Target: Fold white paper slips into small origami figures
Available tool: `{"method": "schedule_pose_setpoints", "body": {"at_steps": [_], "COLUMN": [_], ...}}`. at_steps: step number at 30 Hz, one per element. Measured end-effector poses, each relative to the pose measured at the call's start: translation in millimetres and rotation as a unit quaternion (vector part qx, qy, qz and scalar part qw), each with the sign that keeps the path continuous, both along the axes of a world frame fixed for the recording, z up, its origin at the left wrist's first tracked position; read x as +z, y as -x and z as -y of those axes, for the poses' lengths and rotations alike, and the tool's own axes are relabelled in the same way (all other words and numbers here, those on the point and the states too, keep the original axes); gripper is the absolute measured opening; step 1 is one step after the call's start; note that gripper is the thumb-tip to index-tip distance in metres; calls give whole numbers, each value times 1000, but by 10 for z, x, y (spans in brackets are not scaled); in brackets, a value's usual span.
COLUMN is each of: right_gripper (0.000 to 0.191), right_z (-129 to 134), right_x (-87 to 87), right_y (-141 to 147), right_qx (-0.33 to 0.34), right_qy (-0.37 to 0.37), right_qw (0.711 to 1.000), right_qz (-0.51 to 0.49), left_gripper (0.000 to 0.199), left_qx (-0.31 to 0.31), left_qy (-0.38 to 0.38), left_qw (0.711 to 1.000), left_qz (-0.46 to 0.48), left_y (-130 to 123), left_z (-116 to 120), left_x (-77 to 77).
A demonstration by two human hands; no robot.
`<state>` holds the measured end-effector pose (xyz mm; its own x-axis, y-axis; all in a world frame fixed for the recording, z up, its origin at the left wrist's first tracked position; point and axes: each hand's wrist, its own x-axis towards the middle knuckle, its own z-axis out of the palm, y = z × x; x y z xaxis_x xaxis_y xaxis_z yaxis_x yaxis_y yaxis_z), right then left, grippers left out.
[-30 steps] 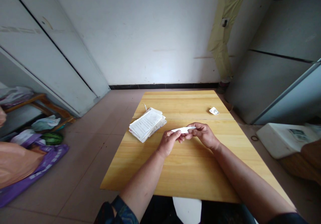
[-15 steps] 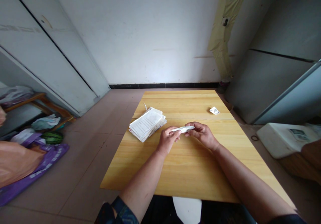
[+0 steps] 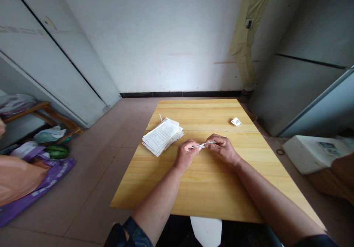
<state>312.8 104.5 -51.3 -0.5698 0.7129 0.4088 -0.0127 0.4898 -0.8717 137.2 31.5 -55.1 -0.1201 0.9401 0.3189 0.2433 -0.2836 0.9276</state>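
Between my two hands, just above the wooden table [image 3: 210, 188], is a small folded piece of white paper [image 3: 204, 144], seen nearly edge-on. My left hand [image 3: 186, 153] pinches its left end with thumb and fingers. At the other end, my right hand [image 3: 223, 149] grips it the same way. Left of my hands lies a stack of printed papers [image 3: 162, 136], loosely piled and askew. Toward the far right of the table sits a small white folded paper piece [image 3: 236, 122] with dark marks on it.
A thin white scrap [image 3: 160, 117] is by the stack's far edge. On the floor at left are a purple bag [image 3: 52, 180], a watermelon [image 3: 57, 151] and a wooden stand [image 3: 59, 119]. A white box [image 3: 306, 154] stands right of the table; a white wall [image 3: 171, 36] rises behind.
The folded paper has tilted and twisted between my fingers, so less of its face shows. My left hand has shifted slightly right and closed further over its end.
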Motion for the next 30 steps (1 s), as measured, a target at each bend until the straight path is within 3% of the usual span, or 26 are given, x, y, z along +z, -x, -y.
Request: {"method": "schedule_pose_setpoints", "body": {"at_steps": [5, 11, 19, 25, 30], "right_gripper": [28, 28, 30, 35, 39], "right_z": [-2, -1, 0, 10, 28], "right_x": [38, -10, -40, -57, -55], "right_y": [-22, -40, -9, 0, 9], "right_qx": [0, 8, 11, 11, 26], "right_qy": [25, 81, 116, 156, 195], "right_qw": [1000, 996, 993, 987, 980], "right_qz": [5, 30, 17, 28, 37], "left_gripper": [20, 27, 33, 45, 40], "left_qx": [-11, 18, 5, -37, -43], "left_qy": [49, 116, 143, 159, 155], "left_qw": [997, 988, 976, 969, 973], "left_qz": [67, 101, 164, 184, 165], "left_y": [-8, -23, -21, 16, 28], "left_z": [-3, -25, -58, -31, -28], "left_x": [-23, -55, -36, 3, -13]}}
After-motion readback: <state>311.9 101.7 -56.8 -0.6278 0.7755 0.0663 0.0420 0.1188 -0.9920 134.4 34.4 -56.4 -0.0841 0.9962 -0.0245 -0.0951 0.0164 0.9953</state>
